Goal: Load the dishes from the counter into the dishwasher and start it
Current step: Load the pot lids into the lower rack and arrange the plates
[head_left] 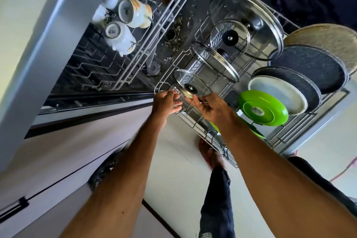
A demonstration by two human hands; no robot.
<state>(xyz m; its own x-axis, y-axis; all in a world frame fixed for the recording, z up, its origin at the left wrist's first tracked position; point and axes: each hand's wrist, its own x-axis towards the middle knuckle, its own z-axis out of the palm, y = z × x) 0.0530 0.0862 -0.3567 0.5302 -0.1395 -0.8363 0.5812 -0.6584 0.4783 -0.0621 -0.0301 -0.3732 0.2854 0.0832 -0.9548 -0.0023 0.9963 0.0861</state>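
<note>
dishwasher [63, 15]: open, grey front, both racks out beyond my fingers.
floor [173, 170]: pale, below my arms; pale cabinet fronts [67, 141] left of my left arm.
lower rack [216, 141]: wire; my fingers are at its near corner.
upper rack [135, 54]: wire, up and left of my left fingers.
pans [309, 67]: dark, speckled, on edge, far right of my right fingers.
big glass lids [245, 15]: three, standing beyond my fingertips.
green plate [249, 100]: just right of my right hand; base print unreadable.
mugs [123, 38]: upside down in the upper rack; one base reads "SISTA".
small glass lid [190, 81]: black knob, on edge, at my fingertips.
left hand [166, 102]: fingers straight, tips by the lid's lower-left rim, holding nothing.
right hand [212, 109]: palm showing, fingers loosely curved at the lid's lower rim; gripping or only touching, can't tell.
</note>
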